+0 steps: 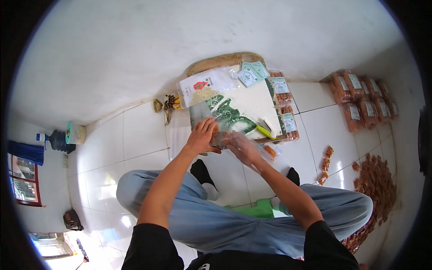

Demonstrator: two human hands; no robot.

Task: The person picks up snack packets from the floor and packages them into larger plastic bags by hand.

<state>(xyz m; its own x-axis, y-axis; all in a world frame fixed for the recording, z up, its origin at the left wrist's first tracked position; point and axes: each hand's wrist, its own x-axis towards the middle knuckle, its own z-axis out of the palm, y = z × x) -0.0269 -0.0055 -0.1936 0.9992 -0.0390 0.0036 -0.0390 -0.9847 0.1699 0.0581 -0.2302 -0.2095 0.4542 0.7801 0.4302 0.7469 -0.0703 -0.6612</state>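
Observation:
Between my hands is a clear plastic bag (220,137) with orange-brown snack pieces in it, held over the front edge of a low table (252,101) with a worn white and green top. My left hand (203,134) grips the bag's left side, its fingers bent over it. My right hand (245,147) is closed at the other side; clear plastic covers part of it and the wrist, and its fingertips are partly hidden. A green stapler (266,131) lies to the right of the bag. Beside my right wrist, an orange packet (270,150) shows at the table's edge.
Printed labels (253,74) and a plastic packet (211,84) lie at the table's back. Labelled snack packs (281,87) stand along its right side, with more packs (360,99) by the wall. Small packets (378,184) are heaped at right. Bananas (175,102) lie left.

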